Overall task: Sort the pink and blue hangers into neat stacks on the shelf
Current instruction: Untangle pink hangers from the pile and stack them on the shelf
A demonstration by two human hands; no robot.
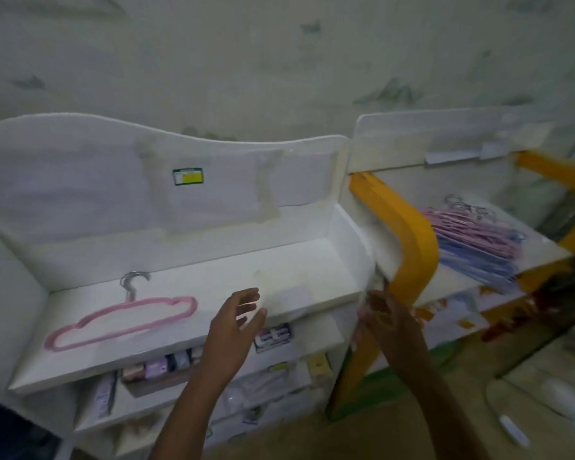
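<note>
Hangers in the mixed pink and blue pile, up-right of the empty, loose-fingered right hand, look light, stiff and tangle-prone, best taken by the shoulders; one pink hanger lies left of the relaxed, empty left hand.

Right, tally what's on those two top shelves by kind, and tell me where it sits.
Single pink hanger, lying flat on the white shelf: 1
Mixed pile of pink and blue hangers on the right shelf, too blurred to count singly: 1
Total: 2
</note>
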